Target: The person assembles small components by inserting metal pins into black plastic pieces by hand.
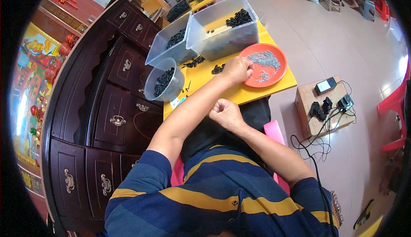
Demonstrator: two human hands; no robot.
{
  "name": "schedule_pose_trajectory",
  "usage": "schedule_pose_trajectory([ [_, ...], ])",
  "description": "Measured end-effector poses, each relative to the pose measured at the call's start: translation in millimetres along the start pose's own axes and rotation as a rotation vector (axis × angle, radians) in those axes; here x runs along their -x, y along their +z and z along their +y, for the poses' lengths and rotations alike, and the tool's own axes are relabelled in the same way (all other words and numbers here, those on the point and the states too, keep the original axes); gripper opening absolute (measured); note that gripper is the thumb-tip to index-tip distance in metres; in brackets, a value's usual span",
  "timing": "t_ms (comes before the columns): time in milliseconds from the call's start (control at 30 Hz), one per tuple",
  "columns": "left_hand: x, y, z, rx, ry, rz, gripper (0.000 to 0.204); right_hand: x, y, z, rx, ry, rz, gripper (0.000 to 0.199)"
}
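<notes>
My left hand [236, 69] reaches across to the near-left rim of an orange-red plate [280, 71]. Its fingertips are pinched together over the plate's edge; whatever they hold is too small to make out. Small silvery metal pins or screws [266, 60] lie spread on the plate, with a smaller cluster nearer my fingers. Closer to my body, below the left forearm, my right hand [229, 114] is curled closed at the table's near edge. Its fingers hide anything inside. A little pile of small black parts [217, 69] lies on the yellow table [239, 92] beside my left wrist.
Two clear plastic bins [222, 33] [154, 48] and a round translucent tub [150, 85] hold black parts. A dark wooden cabinet [102, 87] borders the left. On the right, a cardboard box [319, 123] carries cables and adapters. A red plastic chair [396, 113] stands farther right.
</notes>
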State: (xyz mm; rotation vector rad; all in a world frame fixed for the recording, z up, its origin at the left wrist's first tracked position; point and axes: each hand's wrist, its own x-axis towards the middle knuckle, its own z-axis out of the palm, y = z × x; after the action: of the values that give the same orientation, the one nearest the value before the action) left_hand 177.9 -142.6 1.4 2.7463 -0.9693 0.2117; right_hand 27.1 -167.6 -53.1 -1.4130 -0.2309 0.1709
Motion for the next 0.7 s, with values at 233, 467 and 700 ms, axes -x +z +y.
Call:
schedule_pose_trajectory([
  [233, -11, 7, -2, -0.093, -0.071, -0.089, 0.011, -3, -2, 1, -0.020, -0.012, 0.027, 0.014],
  [467, -16, 9, -6, -0.302, 0.023, -0.219, 0.014, -1, 0, -3, 0.042, 0.003, -0.002, 0.013],
  [700, 0, -13, -6, 0.032, 0.014, 0.103, 0.014, -4, 2, -1, -0.184, -0.028, -0.019, 0.009],
])
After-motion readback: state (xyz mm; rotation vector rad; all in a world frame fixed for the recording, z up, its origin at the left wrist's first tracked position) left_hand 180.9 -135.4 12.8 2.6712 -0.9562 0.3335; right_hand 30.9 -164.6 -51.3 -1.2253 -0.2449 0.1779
